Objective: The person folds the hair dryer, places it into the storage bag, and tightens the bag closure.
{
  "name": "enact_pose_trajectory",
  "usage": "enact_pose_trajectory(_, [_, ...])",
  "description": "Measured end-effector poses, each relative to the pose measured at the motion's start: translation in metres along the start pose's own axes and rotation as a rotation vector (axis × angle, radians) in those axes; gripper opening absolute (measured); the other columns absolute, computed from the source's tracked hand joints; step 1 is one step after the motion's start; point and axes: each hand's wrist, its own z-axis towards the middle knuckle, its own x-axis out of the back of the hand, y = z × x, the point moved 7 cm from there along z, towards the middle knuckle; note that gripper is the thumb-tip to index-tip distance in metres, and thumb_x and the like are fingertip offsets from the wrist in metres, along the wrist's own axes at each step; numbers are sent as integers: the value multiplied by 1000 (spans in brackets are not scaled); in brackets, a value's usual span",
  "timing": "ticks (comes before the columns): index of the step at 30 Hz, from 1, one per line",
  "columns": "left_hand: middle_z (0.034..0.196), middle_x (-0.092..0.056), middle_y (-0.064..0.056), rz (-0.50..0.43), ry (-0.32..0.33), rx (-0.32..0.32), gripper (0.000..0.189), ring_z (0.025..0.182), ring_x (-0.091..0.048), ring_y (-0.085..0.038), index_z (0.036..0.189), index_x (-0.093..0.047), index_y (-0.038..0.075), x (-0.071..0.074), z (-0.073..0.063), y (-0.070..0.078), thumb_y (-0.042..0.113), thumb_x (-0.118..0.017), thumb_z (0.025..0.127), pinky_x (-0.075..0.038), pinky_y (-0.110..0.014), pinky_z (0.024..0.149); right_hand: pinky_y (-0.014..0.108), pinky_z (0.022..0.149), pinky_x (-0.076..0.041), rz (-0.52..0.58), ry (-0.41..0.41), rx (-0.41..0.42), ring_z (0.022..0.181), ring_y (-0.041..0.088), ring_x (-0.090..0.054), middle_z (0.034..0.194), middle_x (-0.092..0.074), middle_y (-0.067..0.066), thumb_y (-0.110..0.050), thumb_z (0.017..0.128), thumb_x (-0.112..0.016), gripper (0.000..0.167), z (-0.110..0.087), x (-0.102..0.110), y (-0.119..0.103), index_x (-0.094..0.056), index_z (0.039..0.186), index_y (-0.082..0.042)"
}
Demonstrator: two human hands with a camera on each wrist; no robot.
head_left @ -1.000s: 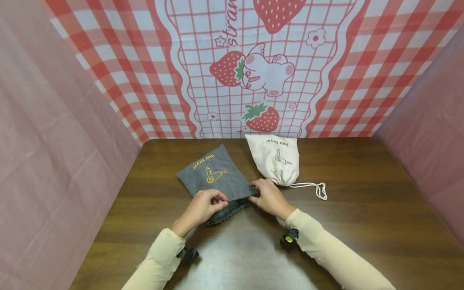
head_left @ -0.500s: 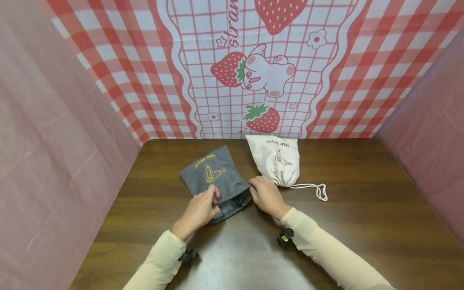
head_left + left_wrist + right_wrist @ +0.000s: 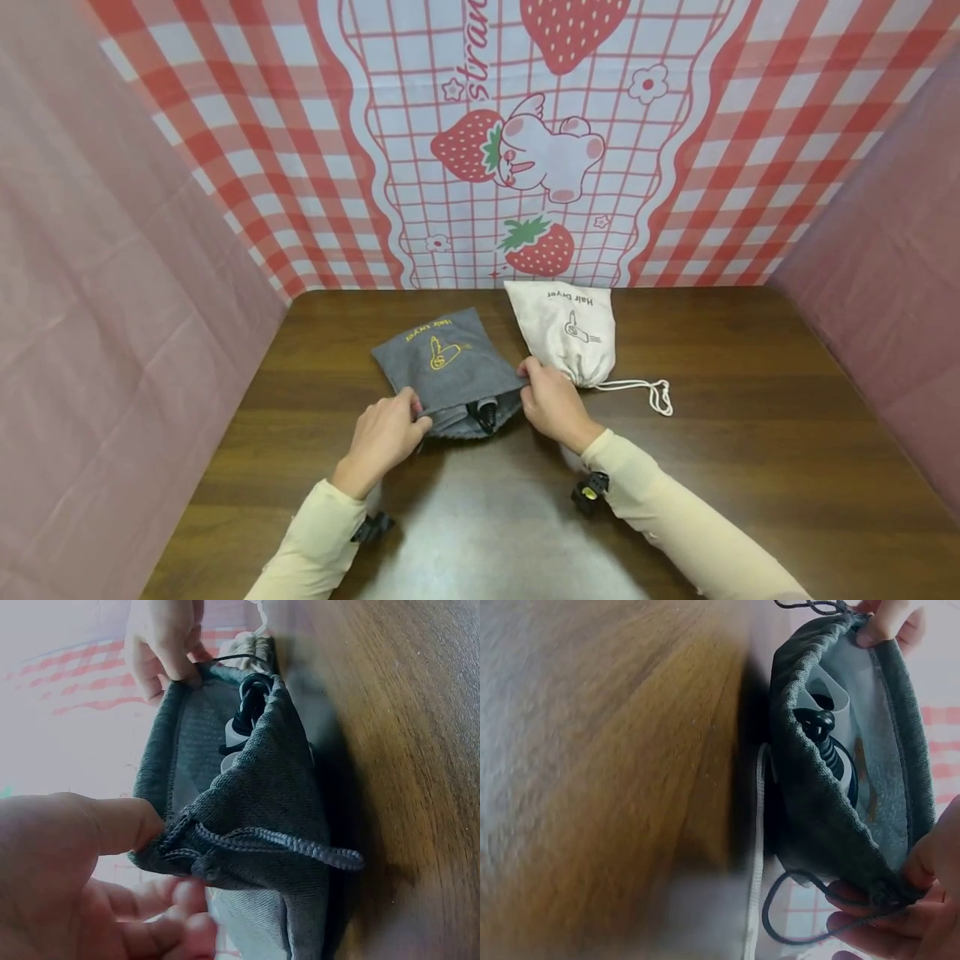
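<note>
A grey drawstring bag (image 3: 468, 371) with a yellow hair dryer print lies on the table, its mouth toward me. My left hand (image 3: 382, 435) pinches the left corner of the mouth, beside a drawstring loop (image 3: 300, 844). At the right corner my right hand (image 3: 553, 406) pinches the rim between thumb and fingers. The mouth gapes between both hands. Inside, in the right wrist view, sits a light grey appliance (image 3: 831, 697) with a black ribbed cord end (image 3: 826, 746), which looks like a hair dryer. Most of it is hidden by the cloth.
Just behind my right hand lies a white drawstring bag (image 3: 570, 329) with a hair dryer print, its cord (image 3: 660, 396) trailing right. The wooden table (image 3: 750, 433) ends at a red checked backdrop (image 3: 300, 167); pink cloth walls (image 3: 150, 292) stand on both sides.
My left hand has moved left and taken the bag's left corner. My right hand stays at the right corner. The mouth has spread wider, and the black cord end shows more.
</note>
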Motion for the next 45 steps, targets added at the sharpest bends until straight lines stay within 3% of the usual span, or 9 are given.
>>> enact_pose_trajectory(6, [61, -64, -3, -148, -148, 32, 8, 56, -63, -22, 89, -62, 14, -10, -3, -8, 21, -61, 85, -46, -36, 58, 41, 65, -47, 143, -70, -65, 66, 25, -58, 74, -63, 10, 2, 76, -56, 21, -3, -7, 4, -55, 96, -5])
enact_pose_trajectory(13, [63, -64, -11, -735, -311, 76, 11, 41, -50, -9, 99, -53, -2, -26, -6, -17, 1, -54, 88, -38, -22, 42, 27, 57, -49, 533, -280, -237, 57, 18, -59, 65, -56, 4, 5, 84, -47, 19, -9, -16, 8, -52, 102, 2])
enact_pose_trajectory(16, [64, -63, -3, -870, -403, 60, 14, 42, -43, -4, 102, -49, -6, -30, -7, -17, 1, -54, 91, -36, -20, 42, 24, 51, -46, 637, -345, -248, 53, 19, -57, 62, -53, 4, 6, 85, -44, 22, -10, -16, 7, -50, 107, 5])
enact_pose_trajectory(20, [62, -54, 5, -816, -454, -18, 19, 47, -42, -4, 102, -54, -8, -26, -7, -19, 8, -60, 93, -36, -19, 45, 22, 45, -39, 558, -435, -191, 47, 11, -49, 56, -49, -1, 5, 88, -47, 25, -11, -13, 4, -51, 113, 5])
enact_pose_trajectory(25, [64, -55, 2, -583, -458, -158, 25, 57, -48, -8, 105, -65, -9, -10, -10, -23, 12, -63, 92, -41, -20, 51, 21, 44, -39, 342, -589, -89, 41, 3, -44, 50, -48, -5, -2, 90, -59, 35, -15, -8, 5, -54, 122, 9])
enact_pose_trajectory(29, [65, -61, -2, -392, -428, -242, 21, 59, -50, -6, 100, -71, -5, 2, -14, -23, 13, -65, 91, -42, -21, 53, 19, 44, -38, 216, -703, 1, 40, 0, -41, 47, -45, -8, -6, 87, -65, 8, -20, -8, 6, -62, 83, 0])
enact_pose_trajectory(34, [58, -57, 2, -205, -395, -325, 19, 54, -44, -1, 73, -71, 4, 8, -19, -20, 15, -67, 88, -39, -20, 53, 19, 50, -32, 63, -816, 134, 50, 4, -35, 54, -35, -10, -11, 87, -67, 38, -28, -9, 2, -44, 58, -15])
enact_pose_trajectory(39, [57, -51, 7, -228, -486, -360, 24, 52, -41, 1, 68, -66, 5, -1, -24, -20, 15, -65, 89, -37, -19, 51, 20, 53, -34, 80, -863, 175, 55, 5, -35, 57, -35, -9, -15, 92, -62, 35, -33, -12, -1, -51, 60, -8])
enact_pose_trajectory(45, [62, -48, 11, -329, -555, -374, 23, 55, -42, 0, 77, -67, 5, -9, -23, -20, 19, -59, 94, -37, -19, 53, 20, 51, -34, 261, -842, 36, 51, 3, -37, 58, -58, 4, -32, 99, -53, 45, -32, -16, 3, -69, 68, -4])
